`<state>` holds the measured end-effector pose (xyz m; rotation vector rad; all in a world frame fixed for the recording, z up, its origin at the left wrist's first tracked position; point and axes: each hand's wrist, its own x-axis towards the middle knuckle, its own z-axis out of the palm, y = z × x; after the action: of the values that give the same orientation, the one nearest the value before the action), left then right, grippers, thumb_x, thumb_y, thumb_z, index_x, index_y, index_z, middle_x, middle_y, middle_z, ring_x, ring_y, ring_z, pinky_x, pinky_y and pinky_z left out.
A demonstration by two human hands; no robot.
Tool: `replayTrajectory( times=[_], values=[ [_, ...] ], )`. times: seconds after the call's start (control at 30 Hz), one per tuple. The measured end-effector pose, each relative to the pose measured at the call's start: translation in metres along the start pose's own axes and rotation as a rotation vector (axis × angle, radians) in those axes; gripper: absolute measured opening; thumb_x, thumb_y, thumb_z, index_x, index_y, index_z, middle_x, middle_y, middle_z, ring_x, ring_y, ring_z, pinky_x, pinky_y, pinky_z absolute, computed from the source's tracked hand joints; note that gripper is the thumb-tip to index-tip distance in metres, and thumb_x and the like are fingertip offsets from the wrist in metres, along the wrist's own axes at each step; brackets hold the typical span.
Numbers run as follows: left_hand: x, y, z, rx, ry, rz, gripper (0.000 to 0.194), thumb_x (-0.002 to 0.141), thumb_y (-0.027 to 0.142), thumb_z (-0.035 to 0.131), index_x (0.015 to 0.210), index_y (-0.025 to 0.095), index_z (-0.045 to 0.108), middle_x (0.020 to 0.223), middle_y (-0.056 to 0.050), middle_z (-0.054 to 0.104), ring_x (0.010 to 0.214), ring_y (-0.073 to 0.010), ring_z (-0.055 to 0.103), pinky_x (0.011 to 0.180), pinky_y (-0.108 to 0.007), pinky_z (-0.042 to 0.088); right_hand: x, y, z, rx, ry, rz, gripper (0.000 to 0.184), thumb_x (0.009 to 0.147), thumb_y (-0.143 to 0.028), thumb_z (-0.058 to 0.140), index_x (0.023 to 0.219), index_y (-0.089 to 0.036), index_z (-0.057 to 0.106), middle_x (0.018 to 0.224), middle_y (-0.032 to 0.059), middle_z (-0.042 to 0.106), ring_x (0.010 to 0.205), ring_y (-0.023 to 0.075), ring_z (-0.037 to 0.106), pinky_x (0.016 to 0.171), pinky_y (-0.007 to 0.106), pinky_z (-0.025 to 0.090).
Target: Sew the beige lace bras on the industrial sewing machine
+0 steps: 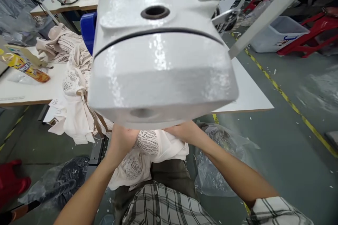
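A large white sewing machine head (161,77) fills the middle of the view and covers the needle area. Beneath its front edge, my left hand (123,140) grips the left side of a cream lace bra (148,142). My right hand (185,132) holds the same bra from the right, its fingers reaching inward along the cloth. The machine hides the fingertips of both hands. Between the hands a patterned lace cup shows, and the rest of the cream fabric drapes down onto my lap, with another lace part (132,168) lower left.
A pile of cream lace garments (76,77) hangs over the table edge at left. A yellow-labelled bottle (26,68) lies on the left white table (56,81). Clear plastic bags (216,172) lie at right on the floor. A white bin (280,35) and red stools stand farther right.
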<state>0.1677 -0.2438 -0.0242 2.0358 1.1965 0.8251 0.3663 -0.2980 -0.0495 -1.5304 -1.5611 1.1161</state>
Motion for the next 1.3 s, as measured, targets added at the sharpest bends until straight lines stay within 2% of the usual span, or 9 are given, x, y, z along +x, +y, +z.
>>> replayTrajectory(
  times=[0.13,0.33,0.47,0.6,0.8,0.93,1.07,1.17,1.3],
  values=[
    [0.001,-0.005,0.000,-0.012,0.005,-0.028,0.016,0.075,0.023,0.055,0.060,0.021,0.051,0.064,-0.002,0.059,0.080,-0.0189,0.059,0.085,-0.030,0.051,0.000,0.005,0.002,-0.016,0.018,0.011,0.048,0.086,-0.054,0.056,0.055,-0.020,0.047,0.053,-0.0020,0.040,0.058,0.0130,0.041,0.052,0.025,0.029],
    [-0.013,-0.026,-0.006,0.098,-0.059,-0.184,0.027,0.080,0.028,0.056,0.056,0.020,0.046,0.053,0.001,0.049,0.062,-0.0152,0.051,0.065,-0.025,0.047,-0.005,0.015,0.006,0.049,0.029,0.041,0.045,0.088,-0.052,0.055,0.059,-0.019,0.046,0.058,-0.0019,0.044,0.059,0.0122,0.042,0.053,0.024,0.029],
    [-0.045,-0.053,0.004,0.047,0.100,-0.321,0.026,0.091,0.041,0.053,0.096,0.017,0.060,0.087,-0.006,0.065,0.085,-0.0203,0.062,0.078,-0.030,0.050,-0.010,0.028,0.008,0.093,0.048,-0.004,0.047,0.091,-0.051,0.049,0.059,-0.020,0.035,0.058,-0.0041,0.035,0.055,0.0098,0.035,0.052,0.024,0.025],
    [-0.097,-0.080,0.033,-0.089,0.258,-0.233,0.043,0.095,0.043,0.051,0.132,0.021,0.047,0.132,-0.015,0.053,0.122,-0.0257,0.054,0.100,-0.038,0.046,-0.019,0.040,0.009,0.123,0.060,0.021,0.048,0.093,-0.053,0.047,0.061,-0.021,0.033,0.058,-0.0048,0.033,0.053,0.0101,0.034,0.052,0.025,0.025],
    [-0.152,-0.083,0.081,-0.063,0.020,-0.027,0.084,0.085,0.056,0.060,0.150,0.018,0.024,0.150,-0.021,0.034,0.142,-0.0379,0.032,0.114,-0.056,0.031,-0.033,0.050,0.010,0.152,0.087,0.030,0.047,0.093,-0.054,0.047,0.062,-0.020,0.039,0.061,-0.0036,0.039,0.057,0.0117,0.038,0.055,0.026,0.029],
    [-0.154,-0.077,0.116,0.025,0.005,-0.074,0.077,0.082,0.050,0.067,0.143,0.017,0.034,0.144,-0.021,0.040,0.138,-0.0378,0.036,0.111,-0.055,0.035,-0.043,0.055,0.011,0.176,0.124,0.061,0.044,0.092,-0.054,0.048,0.065,-0.019,0.045,0.064,-0.0023,0.044,0.060,0.0127,0.041,0.056,0.026,0.032],
    [-0.148,-0.098,0.147,0.063,0.030,-0.136,0.059,0.087,0.034,0.061,0.139,0.013,0.043,0.141,-0.022,0.045,0.138,-0.0355,0.037,0.112,-0.054,0.034,-0.049,0.058,0.020,0.250,0.139,0.060,0.040,0.094,-0.053,0.048,0.075,-0.018,0.055,0.071,-0.0005,0.054,0.065,0.0138,0.048,0.061,0.025,0.038],
    [-0.142,-0.121,0.144,0.040,-0.008,-0.134,0.047,0.088,0.020,0.053,0.134,0.012,0.050,0.136,-0.022,0.053,0.134,-0.0330,0.045,0.110,-0.052,0.038,-0.051,0.057,0.025,0.243,0.131,0.028,0.038,0.096,-0.050,0.046,0.086,-0.017,0.062,0.082,0.0021,0.063,0.075,0.0161,0.056,0.068,0.026,0.042],
    [-0.131,-0.135,0.103,0.084,-0.001,-0.092,0.049,0.085,0.014,0.052,0.135,0.017,0.052,0.142,-0.017,0.052,0.137,-0.0300,0.043,0.112,-0.050,0.037,-0.064,0.058,0.014,0.100,0.123,0.047,0.043,0.096,-0.052,0.045,0.083,-0.016,0.064,0.081,0.0036,0.066,0.075,0.0184,0.059,0.066,0.027,0.041]
  ],
)
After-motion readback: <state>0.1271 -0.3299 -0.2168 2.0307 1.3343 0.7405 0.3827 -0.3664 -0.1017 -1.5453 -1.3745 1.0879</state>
